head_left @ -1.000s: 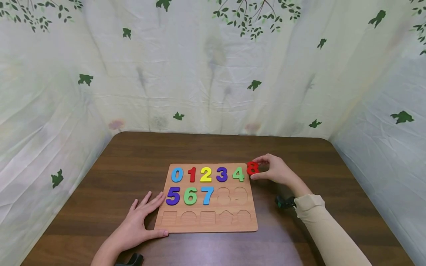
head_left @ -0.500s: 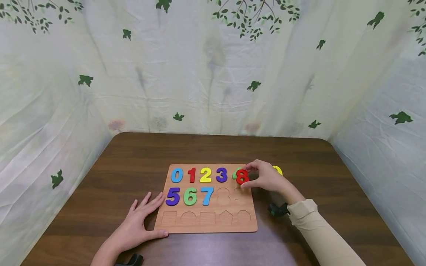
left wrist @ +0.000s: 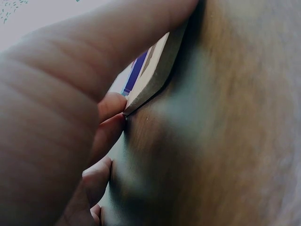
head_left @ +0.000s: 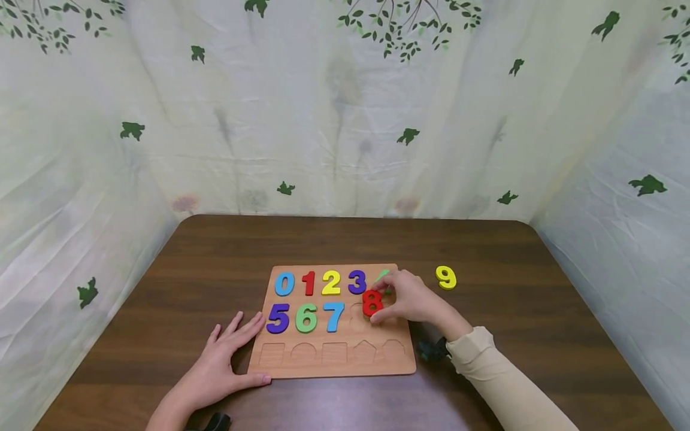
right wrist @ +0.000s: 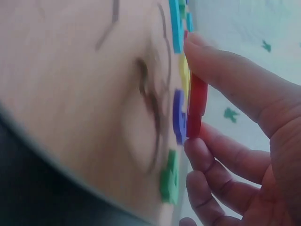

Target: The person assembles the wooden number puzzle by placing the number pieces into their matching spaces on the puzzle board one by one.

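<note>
A wooden number puzzle board lies on the table, with coloured digits 0 to 7 set in its upper rows. My right hand pinches a red number 8 between thumb and fingers, above the second row just right of the blue 7. In the right wrist view the red 8 is seen edge-on, apart from the board. The green 4 is partly hidden behind that hand. My left hand rests at the board's left edge with fingers spread, thumb and fingertips touching it.
A yellow number 9 lies on the brown table, right of the board. Shaped recesses line the board's bottom row. A pale leaf-patterned cloth hangs behind and beside the table.
My right hand has carried the red 8 left and down, from the board's upper right corner to over the second row. The yellow 9 has come into sight. My left hand stays in place.
</note>
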Available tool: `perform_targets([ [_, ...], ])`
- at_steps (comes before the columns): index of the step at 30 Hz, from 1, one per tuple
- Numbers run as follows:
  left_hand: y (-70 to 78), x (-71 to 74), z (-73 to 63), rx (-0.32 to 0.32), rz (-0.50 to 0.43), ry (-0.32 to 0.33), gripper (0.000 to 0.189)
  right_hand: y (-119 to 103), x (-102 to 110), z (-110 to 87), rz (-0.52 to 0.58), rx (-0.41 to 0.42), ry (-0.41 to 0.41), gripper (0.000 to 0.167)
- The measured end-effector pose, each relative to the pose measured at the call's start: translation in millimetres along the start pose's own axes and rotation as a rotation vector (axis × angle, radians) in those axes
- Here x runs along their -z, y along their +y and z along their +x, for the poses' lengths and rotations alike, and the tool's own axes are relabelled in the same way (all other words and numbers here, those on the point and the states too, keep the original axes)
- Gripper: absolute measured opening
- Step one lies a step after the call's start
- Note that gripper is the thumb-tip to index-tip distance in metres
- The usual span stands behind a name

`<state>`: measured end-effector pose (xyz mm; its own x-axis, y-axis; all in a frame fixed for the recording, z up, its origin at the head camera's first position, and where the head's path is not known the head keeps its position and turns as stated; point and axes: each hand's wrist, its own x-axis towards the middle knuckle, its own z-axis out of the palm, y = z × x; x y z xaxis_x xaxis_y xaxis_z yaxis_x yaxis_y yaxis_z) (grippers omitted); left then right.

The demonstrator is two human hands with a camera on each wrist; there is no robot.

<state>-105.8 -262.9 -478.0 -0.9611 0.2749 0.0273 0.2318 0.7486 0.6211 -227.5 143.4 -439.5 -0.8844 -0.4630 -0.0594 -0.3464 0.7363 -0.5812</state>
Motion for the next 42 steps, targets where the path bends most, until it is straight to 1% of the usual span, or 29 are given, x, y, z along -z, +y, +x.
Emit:
perform_targets([
  [8,1.7,2.1,0.5,0.013,-0.002,-0.01,0.108,-12,-13,4.4,-0.012,-0.004,-0.029,0.056],
  [16,2.7,3.3,1.5,0.01,0.004,-0.005,0.107,-18,-16,5.6,-0.006,0.029,-0.048,0.056],
  [26,1.4,2.3,0.6,-0.014,-0.005,0.008,0.106,-17,-23,7.6,-0.017,0.059,-0.054,0.06],
  [33,-0.3,0.1,0.5,0.0,0.001,0.003,0.106,-19,-24,6.9,-0.024,0.046,-0.067,0.059],
  [38,-0.7,-0.5,-0.5,-0.016,-0.003,0.015,0.106,-20,-25,7.3,-0.018,0.039,-0.078,0.06],
  [42,-0.6,-0.4,-1.1,-0.026,0.0,0.021,0.105,-20,-24,6.6,-0.022,0.05,-0.078,0.061],
])
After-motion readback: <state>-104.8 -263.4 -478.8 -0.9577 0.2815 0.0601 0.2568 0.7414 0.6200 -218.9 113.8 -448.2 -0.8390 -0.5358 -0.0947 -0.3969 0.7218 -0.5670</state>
